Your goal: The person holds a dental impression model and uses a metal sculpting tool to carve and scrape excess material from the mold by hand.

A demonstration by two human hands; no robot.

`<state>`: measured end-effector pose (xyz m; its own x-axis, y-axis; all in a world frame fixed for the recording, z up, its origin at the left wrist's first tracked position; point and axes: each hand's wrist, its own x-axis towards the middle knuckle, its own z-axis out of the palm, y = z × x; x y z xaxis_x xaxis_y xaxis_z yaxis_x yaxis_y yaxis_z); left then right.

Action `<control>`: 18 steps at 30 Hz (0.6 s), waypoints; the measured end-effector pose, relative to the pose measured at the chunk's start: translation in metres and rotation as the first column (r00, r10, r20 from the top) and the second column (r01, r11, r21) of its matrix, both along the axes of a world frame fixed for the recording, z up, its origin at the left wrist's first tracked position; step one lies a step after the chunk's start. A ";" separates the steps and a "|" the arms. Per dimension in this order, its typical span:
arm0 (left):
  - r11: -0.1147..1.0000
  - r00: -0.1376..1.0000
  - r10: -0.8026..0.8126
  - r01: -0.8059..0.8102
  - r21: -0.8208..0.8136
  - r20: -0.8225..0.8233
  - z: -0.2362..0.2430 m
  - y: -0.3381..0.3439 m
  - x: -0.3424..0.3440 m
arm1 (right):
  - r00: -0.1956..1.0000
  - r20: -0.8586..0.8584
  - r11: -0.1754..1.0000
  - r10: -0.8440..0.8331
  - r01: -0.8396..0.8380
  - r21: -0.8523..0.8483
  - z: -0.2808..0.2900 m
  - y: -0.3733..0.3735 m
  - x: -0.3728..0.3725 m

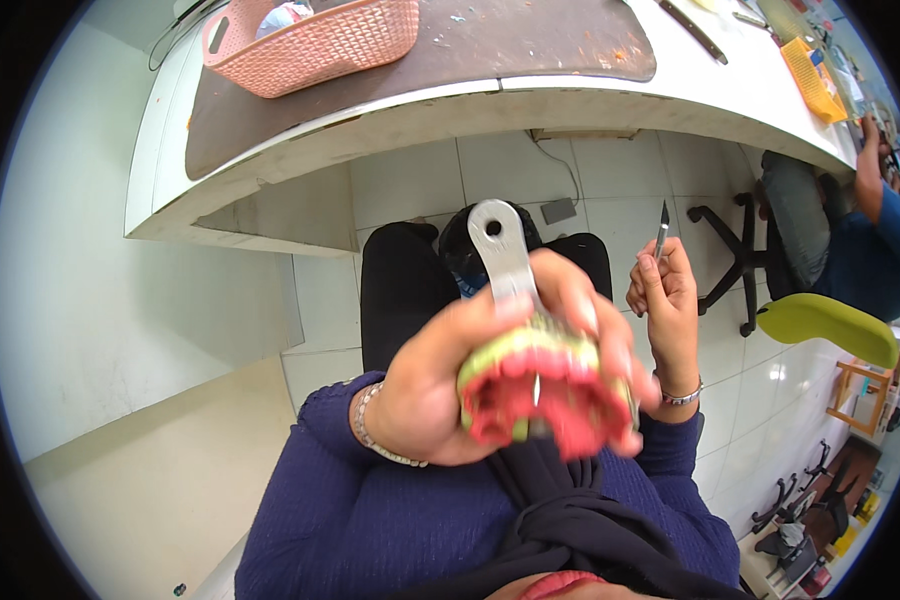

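My left hand [430, 370] grips a metal dental impression tray, whose perforated handle [500, 245] points up toward the bench, filled with red and yellow-green impression material [570, 410]. The material shows tooth-shaped hollows in a horseshoe; the tray and my fingers are a little blurred. To the right and slightly apart, my right hand [670, 300] holds a small slender metal blade [662, 229] upright, point upward, with its fingers closed round the handle.
Ahead is a curved white bench [325, 145] with a brown mat [530, 50], pink basket [330, 55], knife [692, 30] and yellow basket [808, 80]. A dark bin [458, 255] stands between my knees. At right, a co-worker in blue [865, 260] sits near a green chair [825, 325].
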<state>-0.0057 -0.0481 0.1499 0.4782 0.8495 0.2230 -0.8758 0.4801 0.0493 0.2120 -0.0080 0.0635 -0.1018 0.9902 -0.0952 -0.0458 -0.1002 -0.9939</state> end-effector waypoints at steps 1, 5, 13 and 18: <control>0.999 0.999 -0.033 0.033 0.028 -0.002 0.001 -0.001 0.002 | 0.999 0.040 0.999 -0.018 0.017 0.035 -0.005 -0.001 0.000; 0.994 0.988 -0.100 0.096 -0.044 -0.115 0.002 0.004 0.002 | 1.000 0.001 0.998 0.003 -0.002 -0.066 -0.008 -0.002 0.004; 0.901 0.927 -0.070 -0.099 -0.422 -0.368 -0.080 -0.001 -0.023 | 0.990 0.134 0.997 0.053 -0.045 -0.059 -0.034 -0.004 -0.023; 0.895 0.735 -0.058 -0.262 -0.361 -0.676 -0.160 0.000 -0.035 | 0.905 0.422 0.998 0.056 -0.058 -0.007 -0.105 -0.014 -0.037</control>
